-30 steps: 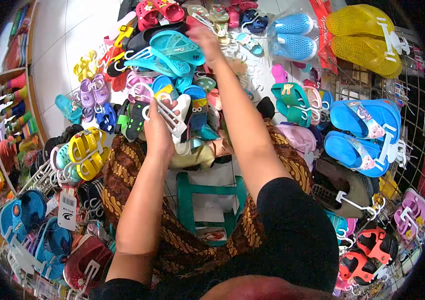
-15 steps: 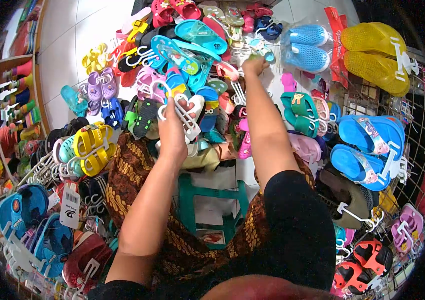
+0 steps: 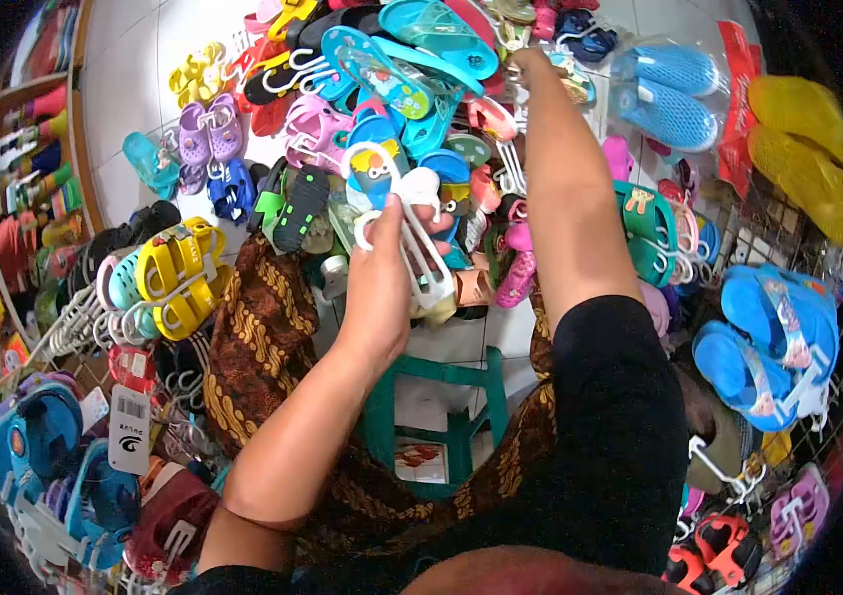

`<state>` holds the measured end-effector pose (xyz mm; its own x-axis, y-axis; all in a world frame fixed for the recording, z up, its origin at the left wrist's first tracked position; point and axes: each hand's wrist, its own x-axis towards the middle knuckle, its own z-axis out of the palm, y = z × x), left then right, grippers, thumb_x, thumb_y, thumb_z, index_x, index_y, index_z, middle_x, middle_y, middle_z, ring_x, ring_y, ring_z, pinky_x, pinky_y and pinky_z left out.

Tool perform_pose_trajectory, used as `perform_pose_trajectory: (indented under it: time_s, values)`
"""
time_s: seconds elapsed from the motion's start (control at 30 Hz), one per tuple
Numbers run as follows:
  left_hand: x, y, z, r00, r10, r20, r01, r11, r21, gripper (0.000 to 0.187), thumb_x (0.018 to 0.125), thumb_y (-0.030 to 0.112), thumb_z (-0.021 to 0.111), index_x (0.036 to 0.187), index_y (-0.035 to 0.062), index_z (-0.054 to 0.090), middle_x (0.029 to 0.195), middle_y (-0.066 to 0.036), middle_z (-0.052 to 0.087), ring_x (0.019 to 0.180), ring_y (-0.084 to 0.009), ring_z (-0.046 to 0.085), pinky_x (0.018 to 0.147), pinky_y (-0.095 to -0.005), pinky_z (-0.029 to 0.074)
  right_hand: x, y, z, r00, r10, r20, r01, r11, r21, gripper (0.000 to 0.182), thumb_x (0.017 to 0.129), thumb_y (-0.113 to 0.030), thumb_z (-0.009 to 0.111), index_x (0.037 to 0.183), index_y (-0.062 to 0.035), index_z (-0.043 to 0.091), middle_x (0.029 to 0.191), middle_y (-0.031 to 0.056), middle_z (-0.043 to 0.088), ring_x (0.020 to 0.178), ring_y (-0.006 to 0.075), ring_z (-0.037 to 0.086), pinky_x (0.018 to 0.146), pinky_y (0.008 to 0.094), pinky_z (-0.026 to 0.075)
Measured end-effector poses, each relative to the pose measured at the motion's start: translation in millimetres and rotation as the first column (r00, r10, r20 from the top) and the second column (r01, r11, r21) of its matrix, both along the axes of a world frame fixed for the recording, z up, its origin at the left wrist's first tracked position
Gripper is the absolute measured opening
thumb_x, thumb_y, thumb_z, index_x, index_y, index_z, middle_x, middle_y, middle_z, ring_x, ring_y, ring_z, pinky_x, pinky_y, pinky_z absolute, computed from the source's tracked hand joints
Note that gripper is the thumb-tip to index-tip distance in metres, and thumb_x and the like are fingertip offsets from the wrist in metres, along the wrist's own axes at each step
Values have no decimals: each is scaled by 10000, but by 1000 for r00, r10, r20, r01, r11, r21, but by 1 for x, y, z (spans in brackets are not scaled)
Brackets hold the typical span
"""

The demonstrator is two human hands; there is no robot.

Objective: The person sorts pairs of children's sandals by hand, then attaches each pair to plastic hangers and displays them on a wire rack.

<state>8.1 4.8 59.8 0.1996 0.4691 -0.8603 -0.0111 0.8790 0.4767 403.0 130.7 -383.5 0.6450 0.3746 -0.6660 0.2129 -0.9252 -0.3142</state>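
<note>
A white plastic shoe hanger (image 3: 423, 248) with a hooked top is gripped between the thumb and fingers of my left hand (image 3: 382, 263). Behind it lie a blue-and-yellow child's sandal (image 3: 374, 159) and other small footwear. My right hand (image 3: 537, 67) reaches to the far side of the pile, fingers curled in beside a pale hanger and olive sandals (image 3: 512, 12). What those fingers grip is hidden. A light, patterned pair of small shoes (image 3: 577, 79) lies just right of that hand. Turquoise sandals (image 3: 441, 40) rest to its left.
A green stool (image 3: 436, 369) stands between my knees. Yellow sandals (image 3: 183, 273) and a tagged row of footwear sit at left. Bagged blue shoes (image 3: 674, 94), yellow shoes (image 3: 803, 149) and blue slippers (image 3: 773, 337) occupy the right, near a wire rack. A shelf (image 3: 79, 149) stands far left.
My view has shifted, so the pile appears farther right and higher. My right hand has reached farther away, toward the olive sandals. My left hand still holds the hanger, now more to the right.
</note>
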Motion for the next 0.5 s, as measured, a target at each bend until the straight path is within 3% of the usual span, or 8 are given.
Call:
perform_pose_trajectory:
  time_s: [0.1, 0.2, 0.23, 0.3, 0.4, 0.43, 0.5]
  values:
    - [-4, -3, -4, 1000, 2, -5, -2, 1000, -5, 442, 996, 439, 409, 1048, 32, 574, 987, -132, 673, 795, -167, 633, 737, -300, 506, -26, -19, 51, 997, 32, -67, -30, 999, 29, 691, 764, -199, 731, 1366, -111, 404, 1093, 163, 646, 954, 308, 622, 757, 470, 510]
    - [-3, -4, -8, 1000, -6, 1, 6, 1000, 22, 431, 994, 436, 414, 1046, 38, 573, 986, -140, 675, 790, -165, 644, 724, -295, 516, -42, -62, 33, 936, 88, 341, -233, 880, 413, 678, 785, -232, 707, 1388, -226, 399, 1067, 208, 656, 999, 356, 626, 833, 433, 500]
    - [-3, -5, -9, 1000, -4, 3, 4, 1000, 31, 433, 993, 437, 416, 1047, 37, 573, 986, -140, 675, 793, -165, 645, 724, -294, 515, -62, -74, 67, 882, 227, 412, -366, 882, 298, 650, 795, -234, 680, 1383, -206, 404, 1097, 234, 637, 1051, 378, 602, 904, 422, 466]
    - [-1, -6, -9, 1000, 18, 5, -18, 998, 58, 434, 987, 437, 429, 1040, 34, 583, 980, -137, 678, 787, -166, 647, 709, -290, 517, -81, -86, 54, 811, 187, 554, -385, 884, 265, 560, 799, -250, 659, 1321, -174, 471, 1131, 214, 630, 1080, 390, 584, 948, 432, 438]
    - [-2, -8, -21, 1000, -1, 0, 1, 996, 85, 436, 979, 438, 447, 1044, 34, 597, 960, -126, 686, 768, -166, 649, 685, -286, 516, -110, -83, 113, 923, 208, 325, -266, 953, 145, 475, 783, -271, 668, 1227, -149, 549, 1146, 200, 628, 1098, 379, 578, 985, 449, 403]
    - [-2, -6, -25, 1000, -2, -3, 2, 996, 88, 436, 978, 440, 449, 1045, 37, 599, 959, -123, 687, 764, -165, 649, 681, -284, 515, -116, -86, 116, 930, 158, 332, -210, 969, 127, 440, 772, -291, 685, 1155, -95, 589, 1134, 215, 629, 1103, 355, 582, 1010, 450, 380]
    - [-5, -5, -31, 1000, -1, -14, 2, 996, 93, 436, 975, 445, 454, 1046, 41, 603, 958, -116, 690, 755, -163, 647, 674, -280, 512, -118, -96, 111, 995, 28, 95, -50, 971, 235, 491, 753, -308, 718, 1129, -20, 589, 1135, 223, 627, 1109, 350, 579, 1047, 444, 338]
